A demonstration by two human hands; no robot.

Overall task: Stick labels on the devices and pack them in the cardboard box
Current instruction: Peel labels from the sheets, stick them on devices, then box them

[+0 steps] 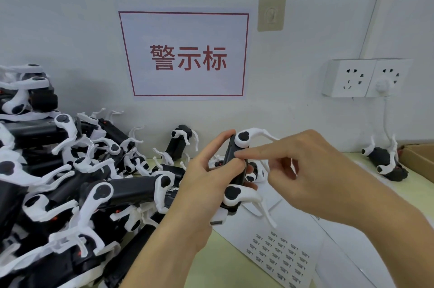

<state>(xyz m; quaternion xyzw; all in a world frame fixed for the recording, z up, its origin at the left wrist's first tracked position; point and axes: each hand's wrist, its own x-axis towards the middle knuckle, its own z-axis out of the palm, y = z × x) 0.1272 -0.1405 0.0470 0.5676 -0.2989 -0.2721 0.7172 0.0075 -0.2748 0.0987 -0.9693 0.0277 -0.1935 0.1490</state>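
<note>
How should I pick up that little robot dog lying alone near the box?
Probably by its black body, from above. The lone device lies upturned by the cardboard box, thin white legs sticking up, so reach between the legs and pinch the body's sides; the legs look flimsy.

Label sheet (279, 256) print too small; cardboard box (420, 158) cut off at right edge.

Single head-worn wide-angle view, facing forward and down, close over the desk (234, 262); wall sign (185, 55) at 12 o'clock
</note>
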